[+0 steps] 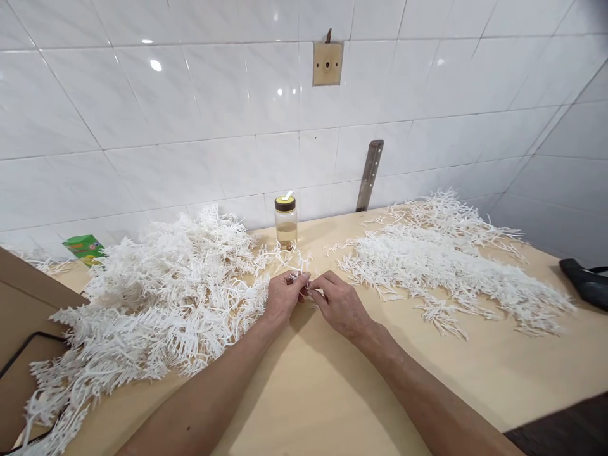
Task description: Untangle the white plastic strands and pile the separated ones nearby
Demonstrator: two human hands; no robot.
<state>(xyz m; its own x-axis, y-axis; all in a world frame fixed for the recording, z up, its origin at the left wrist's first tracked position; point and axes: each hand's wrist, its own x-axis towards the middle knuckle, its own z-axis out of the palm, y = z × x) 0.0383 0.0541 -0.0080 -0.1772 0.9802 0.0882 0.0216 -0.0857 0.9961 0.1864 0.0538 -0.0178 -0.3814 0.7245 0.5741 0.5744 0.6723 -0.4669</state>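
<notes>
My left hand [286,296] is closed on a thin white branching sprig [303,261], whose tips spread above the fingers toward the jar. Close beside it, my right hand [339,301] pinches at the lower end of the same sprig with thumb and forefinger. The fingertips of both hands nearly meet. A large tangled heap of white branching sprigs [175,297] lies to the left of my left hand. Another, flatter pile of white sprigs [441,263] is spread out to the right of my right hand.
On the wooden table [304,392], a lidded jar of pale liquid [286,221] stands behind my hands. A metal strip [369,176] leans on the tiled wall. A green packet [84,248] and cardboard [33,304] are left, a black object [586,284] far right.
</notes>
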